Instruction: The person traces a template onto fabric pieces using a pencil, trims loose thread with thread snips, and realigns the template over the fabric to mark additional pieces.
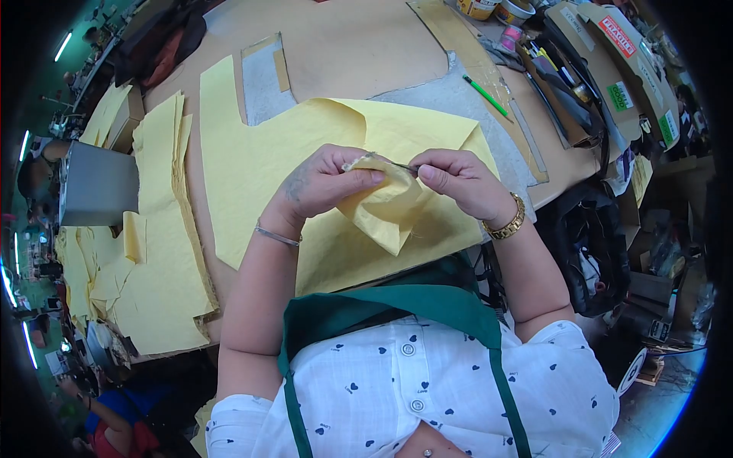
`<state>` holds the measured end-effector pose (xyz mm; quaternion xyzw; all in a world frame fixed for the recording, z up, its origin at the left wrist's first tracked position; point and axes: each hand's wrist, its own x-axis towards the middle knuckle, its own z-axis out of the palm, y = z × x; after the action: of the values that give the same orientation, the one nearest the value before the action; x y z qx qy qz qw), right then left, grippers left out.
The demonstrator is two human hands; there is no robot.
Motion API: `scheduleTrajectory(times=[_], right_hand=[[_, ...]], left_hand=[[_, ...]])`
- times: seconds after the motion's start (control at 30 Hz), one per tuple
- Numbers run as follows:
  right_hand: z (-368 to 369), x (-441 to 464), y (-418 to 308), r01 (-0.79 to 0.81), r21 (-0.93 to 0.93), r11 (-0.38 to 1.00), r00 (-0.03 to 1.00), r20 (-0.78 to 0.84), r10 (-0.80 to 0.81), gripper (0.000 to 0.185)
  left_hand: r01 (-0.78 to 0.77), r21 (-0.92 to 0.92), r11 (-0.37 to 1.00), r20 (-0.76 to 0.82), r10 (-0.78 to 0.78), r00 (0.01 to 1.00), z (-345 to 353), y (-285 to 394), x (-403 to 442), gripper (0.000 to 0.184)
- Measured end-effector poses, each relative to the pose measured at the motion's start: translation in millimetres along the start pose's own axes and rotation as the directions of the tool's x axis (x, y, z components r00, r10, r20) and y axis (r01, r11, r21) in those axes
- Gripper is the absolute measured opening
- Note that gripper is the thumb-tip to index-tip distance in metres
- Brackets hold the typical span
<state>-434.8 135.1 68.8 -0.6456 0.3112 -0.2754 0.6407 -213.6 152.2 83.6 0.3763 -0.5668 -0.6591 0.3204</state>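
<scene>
From my feed: left hand (332, 183) pinched nearly shut on the frayed edge of a bunched yellow piece (385, 210), held up over the spread yellow sheet (267, 164); can't tell if they're joined. Right hand (452, 177) closed, thumb and finger on a slim dark tool (406, 166) at that edge; can't confirm contact. Progress: edge work looks underway, but how much is done or left I can't read. Big sheet is shaped, lying on the table (351, 38) partly over grey pattern pieces (263, 80). Containers: open brown pouch (551, 95) with pens, far right; white tub (516, 11) just beside, contents unclear; black bag (584, 252) below table edge, something pale inside.
</scene>
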Motion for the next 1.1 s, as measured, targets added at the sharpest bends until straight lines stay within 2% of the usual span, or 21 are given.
scheduleTrajectory(times=[0.23, 0.67, 0.77, 1.1], right_hand=[[-1, 2, 4, 0.046, -0.126, 0.991, 0.999, -0.011, -0.048, 0.027], [5, 6, 0, 0.023, -0.098, 0.995, 0.999, -0.027, -0.025, 0.025], [5, 5, 2, 0.013, -0.107, 0.994, 0.999, -0.044, -0.018, 0.025], [10, 3, 11, 0.033, -0.022, 0.999, 0.995, -0.094, -0.035, 0.026]], left_hand=[[0.042, 0.004, 0.999, 0.004, -0.042, 0.999, 2, 2, 1, 0.02], [0.065, 0.085, 0.994, 0.056, -0.07, 0.996, 5, -3, 9, 0.017], [0.063, 0.034, 0.997, 0.059, -0.065, 0.996, 7, -2, 9, 0.017], [0.088, 0.048, 0.995, 0.074, -0.092, 0.993, 6, -3, 11, 0.018]])
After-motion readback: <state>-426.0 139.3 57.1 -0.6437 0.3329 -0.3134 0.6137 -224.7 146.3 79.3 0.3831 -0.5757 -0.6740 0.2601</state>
